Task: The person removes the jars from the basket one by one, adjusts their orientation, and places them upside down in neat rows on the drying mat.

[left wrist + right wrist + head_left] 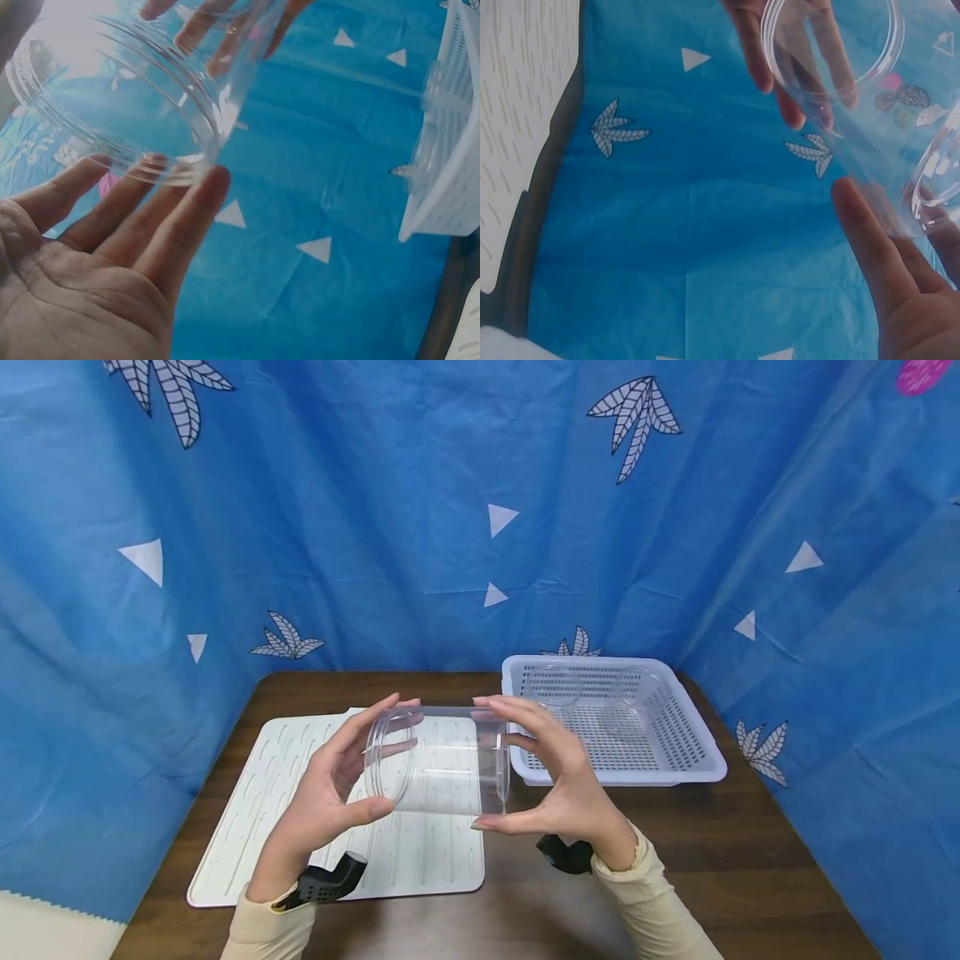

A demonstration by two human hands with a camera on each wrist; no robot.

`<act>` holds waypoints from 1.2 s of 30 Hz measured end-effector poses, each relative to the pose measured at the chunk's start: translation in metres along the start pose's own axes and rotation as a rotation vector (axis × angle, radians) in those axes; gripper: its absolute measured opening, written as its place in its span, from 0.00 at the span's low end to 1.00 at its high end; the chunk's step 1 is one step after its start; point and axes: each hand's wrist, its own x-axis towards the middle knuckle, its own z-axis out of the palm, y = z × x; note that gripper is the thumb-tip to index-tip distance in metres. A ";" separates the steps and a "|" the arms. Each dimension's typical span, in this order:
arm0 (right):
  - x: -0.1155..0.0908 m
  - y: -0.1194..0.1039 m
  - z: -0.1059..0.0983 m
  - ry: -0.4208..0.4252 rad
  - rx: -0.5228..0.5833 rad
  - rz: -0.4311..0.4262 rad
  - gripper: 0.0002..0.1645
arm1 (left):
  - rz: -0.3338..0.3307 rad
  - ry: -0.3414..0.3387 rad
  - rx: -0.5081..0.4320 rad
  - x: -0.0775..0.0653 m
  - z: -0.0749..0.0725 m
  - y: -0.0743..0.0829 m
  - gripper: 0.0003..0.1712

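Note:
A clear, see-through jar (pixel 447 766) lies sideways in the air between both hands, over the white ridged mat (pixel 420 860). Its threaded mouth faces left and its base faces right. My left hand (pixel 327 795) holds the mouth end, thumb below and fingers above. At the base end, my right hand (pixel 567 782) grips it the same way. In the left wrist view the screw threads of the jar (pixel 161 71) show above the left hand's fingertips (pixel 214 184). The right wrist view has the right hand's fingers (pixel 870 247) against the jar's wall.
A white perforated basket (pixel 697 752) stands at the back right, with clear round containers (pixel 555 685) inside. Both rest on a dark wooden table (pixel 720 860). Blue patterned curtain (pixel 390 527) hangs behind and at the sides. Each wrist carries a black camera (pixel 330 881).

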 end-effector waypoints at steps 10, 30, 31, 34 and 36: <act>0.017 0.002 0.013 -0.021 -0.008 0.002 0.71 | -0.025 0.074 -0.029 -0.017 -0.011 -0.008 0.54; 0.058 0.023 0.028 -0.006 -0.205 0.150 0.68 | -0.367 0.219 0.712 -0.067 -0.006 -0.033 0.39; 0.061 0.025 0.031 -0.009 -0.221 0.157 0.68 | -0.395 0.221 0.772 -0.071 -0.005 -0.034 0.39; 0.069 0.032 0.039 -0.020 -0.260 0.157 0.67 | -0.445 0.229 0.900 -0.082 -0.005 -0.037 0.38; 0.074 0.038 0.044 -0.032 -0.275 0.153 0.67 | -0.465 0.231 0.976 -0.090 -0.007 -0.038 0.38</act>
